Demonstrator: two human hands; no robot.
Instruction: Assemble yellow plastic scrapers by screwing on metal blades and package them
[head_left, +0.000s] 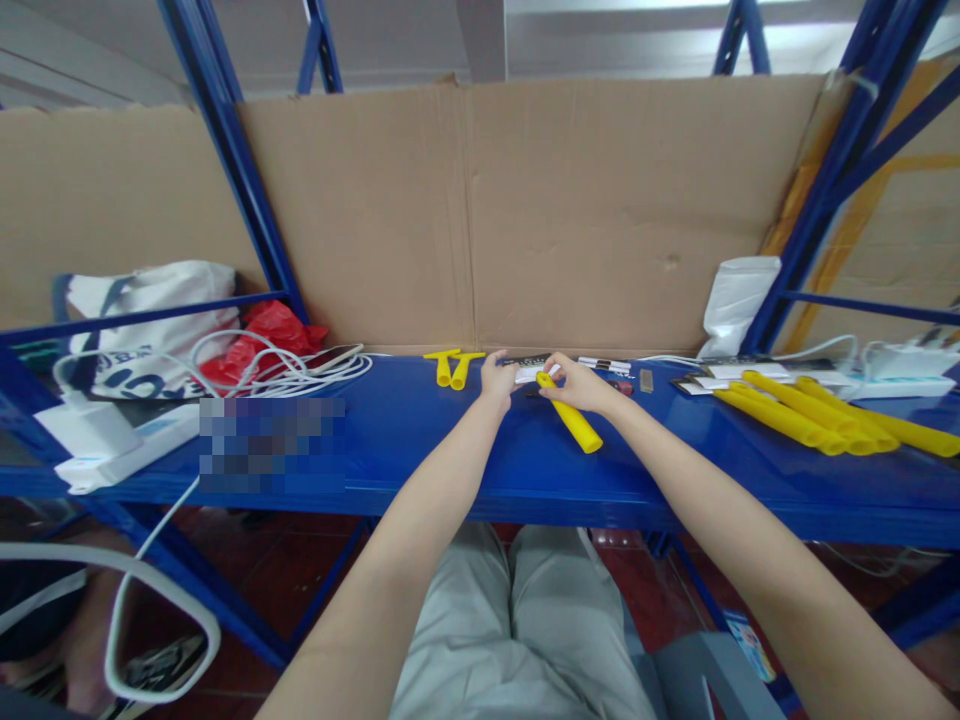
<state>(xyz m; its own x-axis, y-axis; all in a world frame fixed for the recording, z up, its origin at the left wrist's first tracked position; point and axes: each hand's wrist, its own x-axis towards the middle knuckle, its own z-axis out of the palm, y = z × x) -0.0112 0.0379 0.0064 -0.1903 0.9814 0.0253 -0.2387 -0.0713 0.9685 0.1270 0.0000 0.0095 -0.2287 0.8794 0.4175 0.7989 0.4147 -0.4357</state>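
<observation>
My right hand [576,385] pinches the far end of a yellow tube [576,425], which slants across the blue bench toward its front edge. Close by on the left, my left hand [496,380] has its fingers curled at the end of a small white strip [528,374] lying between the two hands. Fingers hide part of the strip. Two yellow T-shaped pieces [451,370] lie left of my left hand. Beyond my right hand are black-and-white pens or markers [604,365], a small dark red item [621,387] and a small grey block [646,380].
Several yellow tubes [817,420] lie at the right of the blue bench [420,440], beside a white bag [739,300]. Coiled white cables [300,375], a red plastic bag [274,335], a cloth bag [157,320] and a power strip [142,450] occupy the left. Cardboard [360,220] stands behind.
</observation>
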